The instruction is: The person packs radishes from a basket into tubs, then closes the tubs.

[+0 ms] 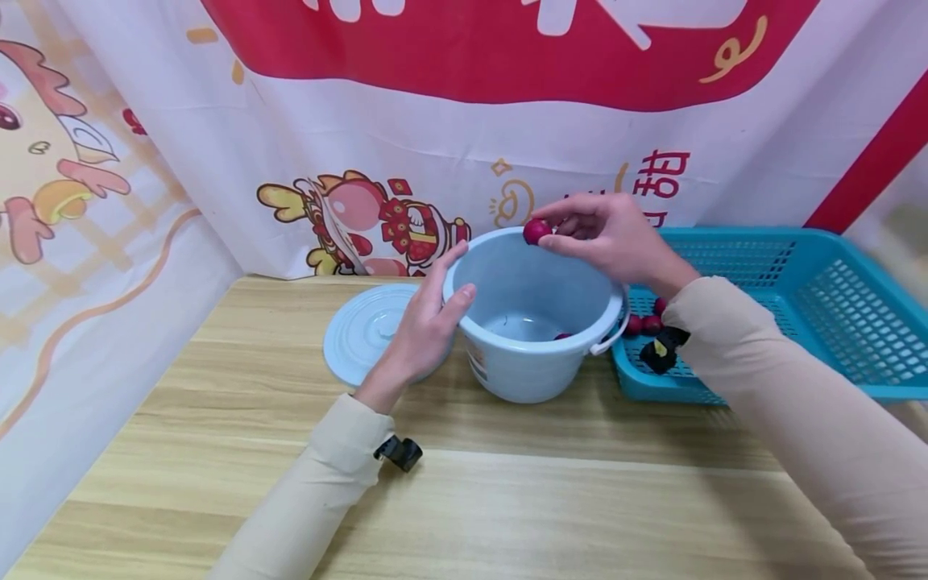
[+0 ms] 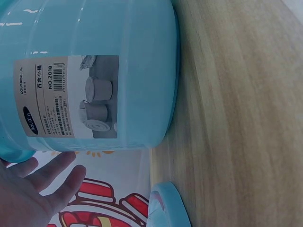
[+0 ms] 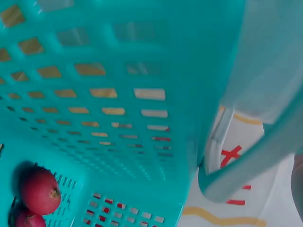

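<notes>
While the left hand (image 1: 428, 322) rests, fingers extended, against the blue bucket (image 1: 529, 374), seemingly to steady it, I see the right hand (image 1: 605, 232) pinching a red fruit (image 1: 536, 232) over it.

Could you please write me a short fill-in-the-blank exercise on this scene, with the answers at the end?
1. The right hand pinches a fruit whose colour is ____.
2. The lid lies on the table, to the ____ of the bucket.
3. The left hand touches the rim of the ____.
4. The basket stands to the ____ of the bucket.

Missing words: red; left; bucket; right.
</notes>
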`<state>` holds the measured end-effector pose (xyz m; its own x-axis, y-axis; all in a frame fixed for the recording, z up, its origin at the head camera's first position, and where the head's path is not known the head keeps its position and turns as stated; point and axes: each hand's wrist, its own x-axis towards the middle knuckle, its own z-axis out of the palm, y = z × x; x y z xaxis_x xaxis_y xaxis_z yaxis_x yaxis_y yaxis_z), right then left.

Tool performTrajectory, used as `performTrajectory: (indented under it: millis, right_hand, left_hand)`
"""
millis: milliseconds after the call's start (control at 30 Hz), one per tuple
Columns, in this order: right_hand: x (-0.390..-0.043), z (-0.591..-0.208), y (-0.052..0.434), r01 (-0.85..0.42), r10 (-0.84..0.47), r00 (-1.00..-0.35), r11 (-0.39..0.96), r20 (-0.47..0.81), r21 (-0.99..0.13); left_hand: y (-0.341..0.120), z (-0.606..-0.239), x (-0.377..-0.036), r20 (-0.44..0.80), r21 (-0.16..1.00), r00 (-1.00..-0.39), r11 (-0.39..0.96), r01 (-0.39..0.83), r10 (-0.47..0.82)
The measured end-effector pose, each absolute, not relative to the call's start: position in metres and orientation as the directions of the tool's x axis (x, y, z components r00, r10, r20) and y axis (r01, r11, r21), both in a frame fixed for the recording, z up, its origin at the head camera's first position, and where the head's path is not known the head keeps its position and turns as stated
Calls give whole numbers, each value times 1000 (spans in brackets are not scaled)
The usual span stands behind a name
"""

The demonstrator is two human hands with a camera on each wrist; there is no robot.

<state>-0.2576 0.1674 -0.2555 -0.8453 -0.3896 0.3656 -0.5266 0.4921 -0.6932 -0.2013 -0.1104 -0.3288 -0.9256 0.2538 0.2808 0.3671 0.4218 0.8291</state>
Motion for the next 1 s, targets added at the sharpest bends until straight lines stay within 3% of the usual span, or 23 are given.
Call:
performTrajectory:
  millis: [1000]
  right_hand:
    - [-254,-270,157,-571,-488,-816,604,309,-555]
  left_hand:
    - [-110,-330,-201,282,833,-924,412,369,257]
